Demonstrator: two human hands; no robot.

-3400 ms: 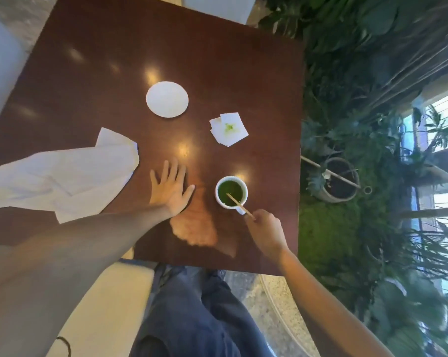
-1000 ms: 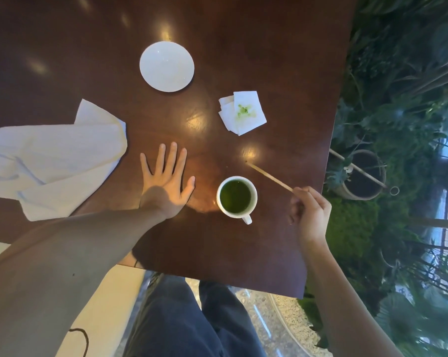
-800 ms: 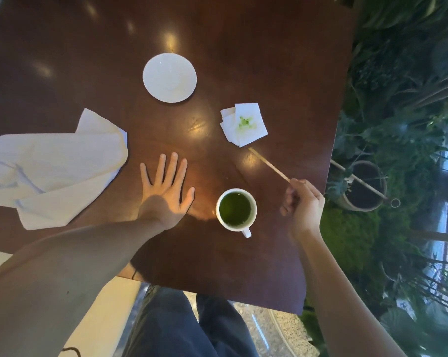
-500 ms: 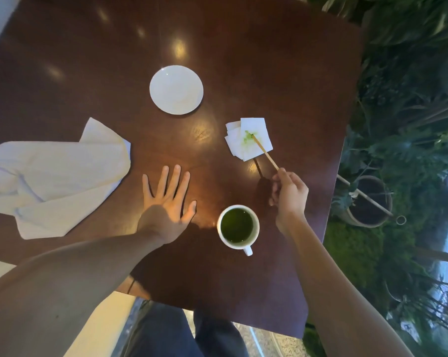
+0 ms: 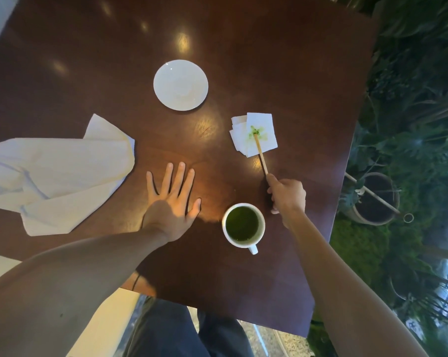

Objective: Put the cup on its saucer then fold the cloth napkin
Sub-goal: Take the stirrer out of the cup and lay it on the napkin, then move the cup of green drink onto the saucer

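A white cup (image 5: 243, 225) of green tea stands on the dark wooden table (image 5: 295, 60), its handle pointing toward me. The empty white saucer (image 5: 180, 84) lies farther back, apart from the cup. A crumpled white cloth napkin (image 5: 52, 173) is spread at the left. My left hand (image 5: 172, 202) rests flat on the table, fingers apart, between napkin and cup. My right hand (image 5: 286, 195), just right of the cup, grips a thin wooden stir stick (image 5: 261, 155). The stick's tip touches the green stain on a small stack of paper napkins (image 5: 255, 134).
The table's right edge (image 5: 346, 176) drops off to dense green plants and a round plant pot (image 5: 375, 199) below. My legs in dark trousers (image 5: 181, 331) show under the near table edge. A pale seat (image 5: 101, 320) lies at lower left.
My right hand lifted the stir stick out of the cup, swung it right and back, and set its tip on the paper napkins. My left hand stayed flat.
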